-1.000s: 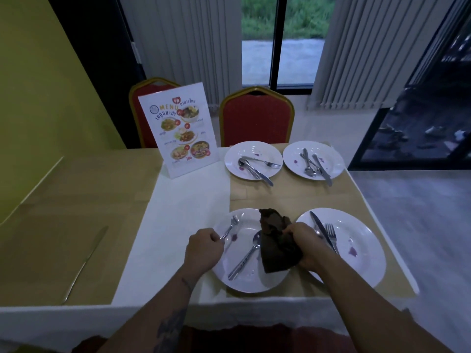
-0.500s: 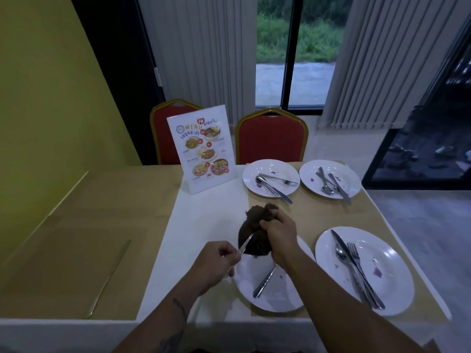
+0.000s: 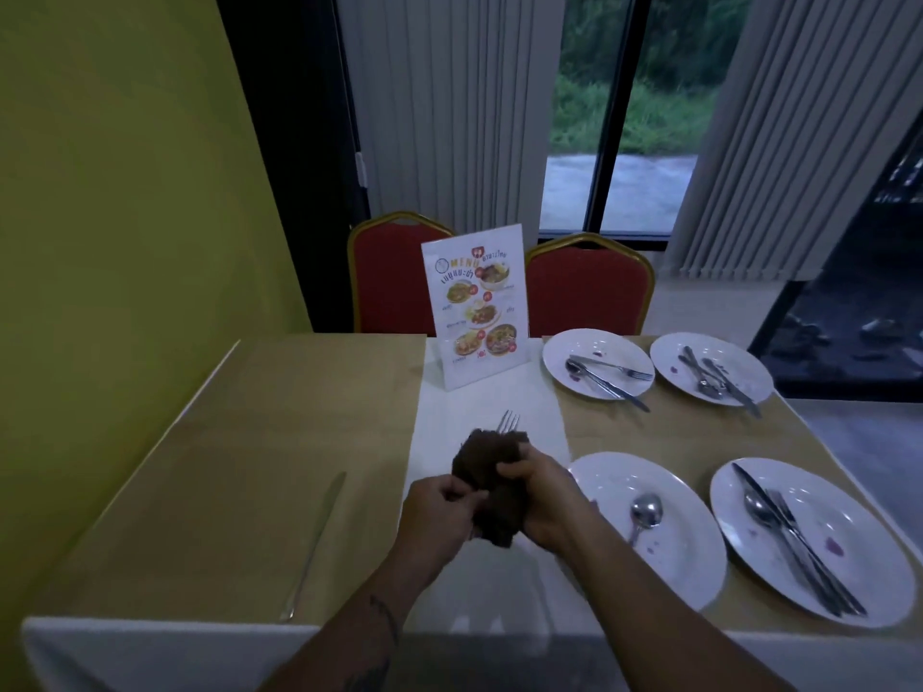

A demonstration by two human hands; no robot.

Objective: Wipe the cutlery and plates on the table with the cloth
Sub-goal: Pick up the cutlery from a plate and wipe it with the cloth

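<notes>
Grasping a dark cloth (image 3: pixel 492 472) bunched in its curled fingers, the right hand (image 3: pixel 542 496) sits just above the white runner (image 3: pixel 449 407) down the middle of the bench (image 3: pixel 200 467). The cloth is wrapped round a fork (image 3: pixel 508 421): only the tines show, poking out of its far edge and pointing away. The left hand (image 3: pixel 439 511) is clenched against the cloth's near-left edge, fingertips pinched there; it appears to grip the fork by its handle, but the handle is hidden under cloth and fingers. The 2 hands are touching the cloth from either side, close together.

Just right of the hands lies the near-left plate (image 3: pixel 689 556), white, with 1 spoon (image 3: pixel 644 511) on it, bowl far and handle near, plus a small purple stain. Further right, the near-right plate (image 3: pixel 859 531) carries a knife, a spoon and a fork laid side by side – and a purple spot too. At the far side, the far-left plate (image 3: pixel 614 347) holds crossed cutlery, with a knife's end reaching over its near rim. The far-right plate (image 3: pixel 734 349) beside it also holds cutlery.

A lone knife (image 3: pixel 314 541) lies on the tan cover at the left, well apart from the plates. A menu card (image 3: pixel 474 307) stands upright at the runner's far end. Behind it are 2 red chairs (image 3: pixel 589 287) with gold frames, then vertical blinds (image 3: pixel 449 117) and a window (image 3: pixel 619 117) onto grass.
</notes>
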